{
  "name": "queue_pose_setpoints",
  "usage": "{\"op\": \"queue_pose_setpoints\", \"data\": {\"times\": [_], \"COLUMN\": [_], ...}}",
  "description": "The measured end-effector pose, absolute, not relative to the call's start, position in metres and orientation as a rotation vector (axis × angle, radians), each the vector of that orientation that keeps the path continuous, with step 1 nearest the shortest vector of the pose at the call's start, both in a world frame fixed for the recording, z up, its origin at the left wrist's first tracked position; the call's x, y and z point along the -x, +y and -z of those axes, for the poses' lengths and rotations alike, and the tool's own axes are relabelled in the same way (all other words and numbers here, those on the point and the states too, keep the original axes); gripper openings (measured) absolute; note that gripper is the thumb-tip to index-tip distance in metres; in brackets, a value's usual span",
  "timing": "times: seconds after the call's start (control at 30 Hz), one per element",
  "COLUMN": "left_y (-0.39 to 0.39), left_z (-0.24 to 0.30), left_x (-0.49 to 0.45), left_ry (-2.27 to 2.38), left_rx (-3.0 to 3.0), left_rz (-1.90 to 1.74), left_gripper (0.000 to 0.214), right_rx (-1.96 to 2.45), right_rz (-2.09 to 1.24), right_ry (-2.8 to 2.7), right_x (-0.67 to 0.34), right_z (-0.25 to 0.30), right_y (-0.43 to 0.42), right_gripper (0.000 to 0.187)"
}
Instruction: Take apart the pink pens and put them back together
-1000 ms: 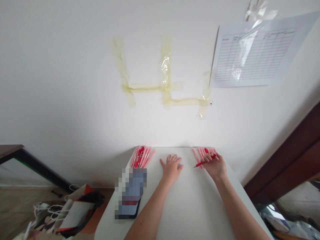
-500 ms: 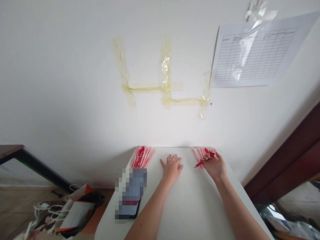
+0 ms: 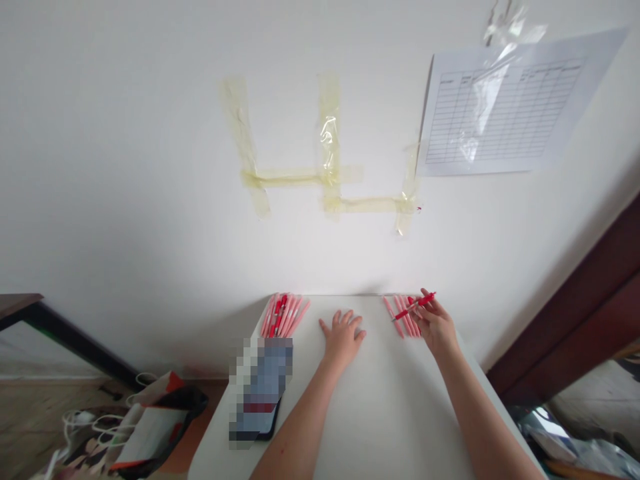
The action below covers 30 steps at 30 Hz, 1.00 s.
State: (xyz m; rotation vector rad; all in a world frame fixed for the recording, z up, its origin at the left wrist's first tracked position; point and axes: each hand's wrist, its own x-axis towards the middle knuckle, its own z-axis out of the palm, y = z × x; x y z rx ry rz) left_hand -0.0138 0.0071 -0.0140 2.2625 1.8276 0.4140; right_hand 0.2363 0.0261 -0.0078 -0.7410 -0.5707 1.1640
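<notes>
My right hand [image 3: 436, 325] holds a red pen [image 3: 414, 306] between its fingers, tilted, with its tip pointing down to the left. The pen is above a row of pink pens [image 3: 401, 313] at the table's far right corner; part of that row is hidden behind my hand. My left hand [image 3: 343, 335] rests flat on the white table [image 3: 370, 400], fingers spread, with nothing in it. To its left, at the far left corner, lies a bunch of pink pens [image 3: 296, 317] with a few red pens [image 3: 279, 315] among them.
A phone [image 3: 265, 390], partly pixelated, lies along the table's left edge. The white wall [image 3: 150, 167] behind the table bears yellowish tape strips [image 3: 330, 140] and a printed form [image 3: 500, 113]. Bags and cables [image 3: 145, 427] are on the floor at left; dark red wood [image 3: 575, 313] stands at right.
My right hand has turned and lifted the red pen slightly, so its fingers now point up toward the wall. My left hand stays in place on the table. The view has shifted slightly.
</notes>
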Motion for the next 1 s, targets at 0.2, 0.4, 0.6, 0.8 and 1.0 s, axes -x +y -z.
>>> {"op": "queue_pose_setpoints", "data": {"times": [0.2,0.4,0.6,0.8,1.0], "left_y": [0.007,0.007,0.006,0.007,0.007], "left_z": [0.014,0.015,0.015,0.015,0.017], "left_x": [0.013,0.012,0.012,0.011,0.011], "left_ry": [1.841,1.833,1.828,1.838,1.856], "left_rx": [-2.282,-2.271,-2.275,-2.274,-2.304], "left_rz": [-0.404,-0.415,-0.432,-0.432,-0.394], "left_gripper": [0.043,0.044,0.043,0.042,0.043], "right_rx": [0.904,0.93,0.939,1.144,1.29], "right_rz": [-1.122,-1.115,-1.086,-1.017,-0.75], "right_ry": [-0.45,-0.506,-0.556,-0.788,-1.168], "right_x": [-0.234,-0.219,-0.223,-0.211,-0.194], "right_z": [0.02,0.031,0.021,0.017,0.008], "right_y": [0.043,0.051,0.053,0.056,0.062], "right_gripper": [0.046,0.059,0.064,0.065,0.058]}}
